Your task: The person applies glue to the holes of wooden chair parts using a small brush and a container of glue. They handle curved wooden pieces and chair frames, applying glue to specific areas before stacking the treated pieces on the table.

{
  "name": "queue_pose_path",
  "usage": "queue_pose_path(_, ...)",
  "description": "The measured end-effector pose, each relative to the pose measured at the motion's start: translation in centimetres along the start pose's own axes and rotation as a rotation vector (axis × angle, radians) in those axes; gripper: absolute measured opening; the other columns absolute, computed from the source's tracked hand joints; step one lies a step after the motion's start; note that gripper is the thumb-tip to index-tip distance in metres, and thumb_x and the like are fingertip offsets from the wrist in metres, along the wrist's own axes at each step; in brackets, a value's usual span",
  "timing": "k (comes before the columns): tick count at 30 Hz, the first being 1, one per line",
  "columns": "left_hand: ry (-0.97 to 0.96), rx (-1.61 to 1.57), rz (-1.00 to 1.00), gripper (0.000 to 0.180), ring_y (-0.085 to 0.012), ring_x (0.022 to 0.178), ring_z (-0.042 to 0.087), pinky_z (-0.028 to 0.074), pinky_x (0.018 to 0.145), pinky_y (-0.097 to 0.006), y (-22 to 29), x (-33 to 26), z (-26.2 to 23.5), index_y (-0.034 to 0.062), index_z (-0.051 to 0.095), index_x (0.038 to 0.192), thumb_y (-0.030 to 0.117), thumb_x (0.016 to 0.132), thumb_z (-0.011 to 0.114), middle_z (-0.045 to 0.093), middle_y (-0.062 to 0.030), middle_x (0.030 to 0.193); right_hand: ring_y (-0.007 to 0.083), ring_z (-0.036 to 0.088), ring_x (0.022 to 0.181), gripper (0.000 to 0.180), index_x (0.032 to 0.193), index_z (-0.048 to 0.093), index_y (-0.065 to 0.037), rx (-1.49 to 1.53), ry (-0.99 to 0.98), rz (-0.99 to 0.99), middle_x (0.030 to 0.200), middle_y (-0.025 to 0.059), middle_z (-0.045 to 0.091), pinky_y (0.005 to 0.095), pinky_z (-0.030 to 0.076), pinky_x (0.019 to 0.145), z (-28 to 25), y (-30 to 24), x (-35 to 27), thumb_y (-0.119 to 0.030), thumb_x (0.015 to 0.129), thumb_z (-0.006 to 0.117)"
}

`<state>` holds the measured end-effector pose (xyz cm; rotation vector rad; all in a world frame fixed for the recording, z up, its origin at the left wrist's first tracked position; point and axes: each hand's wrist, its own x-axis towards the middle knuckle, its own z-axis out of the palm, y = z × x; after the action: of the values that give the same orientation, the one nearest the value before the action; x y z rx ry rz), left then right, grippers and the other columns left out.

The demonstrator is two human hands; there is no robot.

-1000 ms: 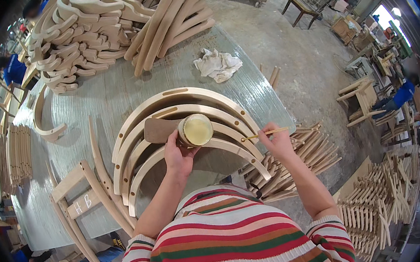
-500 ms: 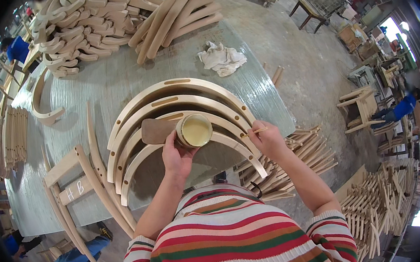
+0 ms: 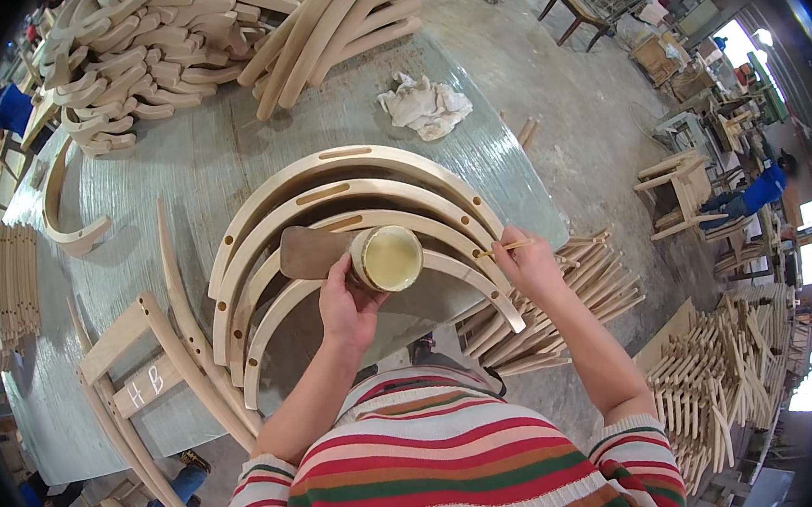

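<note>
My left hand is wrapped round a cup of pale cream liquid, tilted a little so its inside shows. A flat brown piece with a rounded end sticks out beside the cup; I cannot tell whether they are joined. Between the fingers of my right hand is a thin wooden stick, its tip at the right end of the curved wooden rails. Several of these rails stand nested in arcs on the table, with slots on top and round holes near their ends.
A plastic-covered table carries a heap of curved wood parts, long slats, a crumpled white cloth and a lone curved piece. A chair frame leans at the left. Wooden sticks lie right of the table.
The whole view has shifted slightly. My left hand and the cup have moved a little to the right. The stick's tip stays near the rail ends.
</note>
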<state>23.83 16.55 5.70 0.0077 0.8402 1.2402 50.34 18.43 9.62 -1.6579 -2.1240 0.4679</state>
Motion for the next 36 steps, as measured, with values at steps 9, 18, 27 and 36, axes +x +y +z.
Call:
queue_pose_path(9,0.013,-0.027,0.082,0.028,-0.0192,0.102,0.058,0.049,0.083,-0.041,-1.1,-0.7,-0.6,0.0105,0.054,0.113,0.027,0.093,0.042,0.059,-0.0038,0.112,0.0379,0.055,0.069,0.021,0.076,0.046,-0.003,0.016,-0.055,-0.038,0.07,0.0176,0.054,0.0447,0.044,0.062,-0.6,0.0,0.4,-0.017,0.085,0.058)
queue_pose_path(18,0.112,-0.039,0.22,0.026,-0.0181,0.098,0.057,0.048,0.081,-0.041,-5.5,-1.8,-0.5,0.0121,0.055,0.11,0.027,0.093,0.043,0.059,-0.003,0.108,0.031,0.059,0.074,0.007,0.084,0.055,-0.004,0.144,-0.068,-0.479,0.079,0.0134,0.059,0.0359,0.048,0.067,-2.8,1.4,-0.1,-0.006,0.083,0.062)
queue_pose_path(27,0.196,-0.045,0.253,0.029,-0.0189,0.102,0.056,0.047,0.081,-0.046,-10.5,-2.8,1.2,0.0116,0.053,0.115,0.027,0.092,0.046,0.058,-0.0032,0.111,0.0084,0.057,0.066,0.013,0.082,0.056,0.001,0.782,0.01,-0.166,0.074,0.0058,0.061,0.0217,0.046,0.061,-3.5,0.4,-1.9,-0.009,0.086,0.064)
queue_pose_path(36,0.076,-0.081,0.236,0.027,-0.0181,0.1,0.056,0.051,0.075,-0.043,-12.2,-3.9,2.4,0.0118,0.05,0.115,0.025,0.092,0.046,0.056,-0.0036,0.111,0.0134,0.061,0.066,0.009,0.088,0.053,-0.002,1.34,-0.009,0.141,0.076,0.01,0.063,0.0256,0.052,0.061,-1.0,4.8,-2.4,-0.009,0.089,0.058)
